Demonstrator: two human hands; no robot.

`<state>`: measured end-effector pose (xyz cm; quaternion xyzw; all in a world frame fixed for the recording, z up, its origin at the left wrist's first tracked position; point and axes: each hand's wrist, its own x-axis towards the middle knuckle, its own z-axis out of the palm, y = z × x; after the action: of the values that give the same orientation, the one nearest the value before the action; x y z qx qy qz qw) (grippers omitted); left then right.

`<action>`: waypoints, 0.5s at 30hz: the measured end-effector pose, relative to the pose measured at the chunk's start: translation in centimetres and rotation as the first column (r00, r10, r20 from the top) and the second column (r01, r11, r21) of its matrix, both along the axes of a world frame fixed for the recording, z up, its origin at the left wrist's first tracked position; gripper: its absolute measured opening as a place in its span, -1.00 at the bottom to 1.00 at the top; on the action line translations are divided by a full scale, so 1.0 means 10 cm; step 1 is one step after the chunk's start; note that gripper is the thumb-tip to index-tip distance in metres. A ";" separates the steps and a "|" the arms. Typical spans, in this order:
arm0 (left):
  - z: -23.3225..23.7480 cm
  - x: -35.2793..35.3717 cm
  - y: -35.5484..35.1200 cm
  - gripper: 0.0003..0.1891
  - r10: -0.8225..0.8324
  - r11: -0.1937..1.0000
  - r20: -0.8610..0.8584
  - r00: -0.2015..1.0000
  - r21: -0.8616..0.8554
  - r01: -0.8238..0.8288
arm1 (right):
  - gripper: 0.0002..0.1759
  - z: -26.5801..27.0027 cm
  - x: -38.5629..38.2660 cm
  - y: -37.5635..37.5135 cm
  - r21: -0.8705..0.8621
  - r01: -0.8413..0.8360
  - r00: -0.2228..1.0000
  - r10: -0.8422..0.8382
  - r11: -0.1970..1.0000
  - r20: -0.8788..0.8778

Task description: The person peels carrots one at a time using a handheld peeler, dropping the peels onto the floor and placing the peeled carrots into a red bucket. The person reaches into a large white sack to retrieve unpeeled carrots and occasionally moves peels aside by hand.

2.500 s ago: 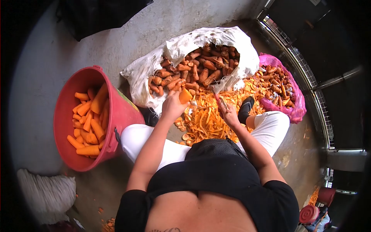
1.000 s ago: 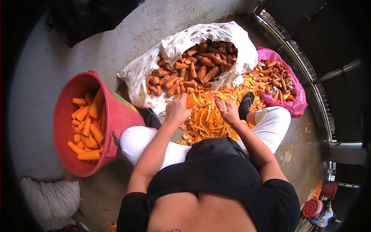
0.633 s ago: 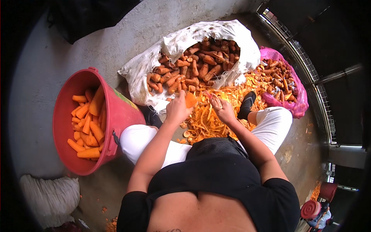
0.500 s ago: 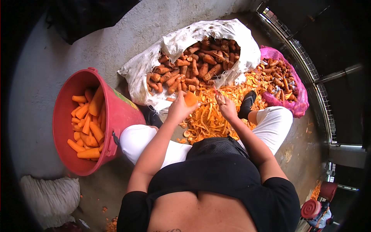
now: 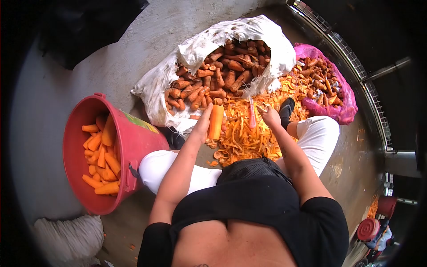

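Observation:
A peeled orange carrot [image 5: 215,122] stands out from my left hand [image 5: 204,123], whose fingers are round its side. My right hand [image 5: 269,116] is closed at the end of a peeler with a pink handle [image 5: 252,116], a short way right of the carrot. Beneath both hands spreads a heap of orange peelings [image 5: 240,140]. Just beyond, unpeeled carrots [image 5: 231,73] fill the open mouth of a white sack [image 5: 153,84]. Peeled carrots [image 5: 106,167] lie inside the red bucket [image 5: 144,140] on the left.
A pink bag [image 5: 346,104] of carrot pieces sits at the right, beside a metal grating [image 5: 356,64]. Black cloth [image 5: 86,26] hangs at the upper left. A pale sack [image 5: 71,236] lies at the lower left. Far right, a person [image 5: 383,238] is near a red lid [image 5: 368,229].
The carrot has turned more upright and shows more of its length. My right hand has moved a little right, and the pink handle now shows clearly. The whole view has shifted slightly.

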<state>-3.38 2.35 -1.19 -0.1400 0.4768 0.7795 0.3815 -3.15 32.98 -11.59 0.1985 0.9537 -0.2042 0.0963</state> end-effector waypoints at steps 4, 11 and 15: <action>-0.08 -0.01 0.06 -0.40 -0.032 0.999 -0.099 0.995 0.017 0.034 | -0.20 0.31 0.01 -0.10 -0.477 -0.078 0.997 0.062 0.875 -0.048; -0.14 0.04 0.07 -0.36 0.005 0.998 -0.087 0.996 -0.069 -0.011 | -0.50 1.08 0.05 -0.59 -0.367 -0.312 0.943 0.237 0.876 -0.236; -0.13 0.09 0.08 -0.35 -0.022 0.978 -0.087 0.996 -0.209 0.004 | -0.61 1.43 0.11 -0.99 0.195 -0.515 0.587 0.509 0.835 -0.630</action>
<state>-2.46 3.12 -2.45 -0.1410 0.5732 0.7282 0.3482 -2.09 23.06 2.69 -0.1696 0.9396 -0.2282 -0.1905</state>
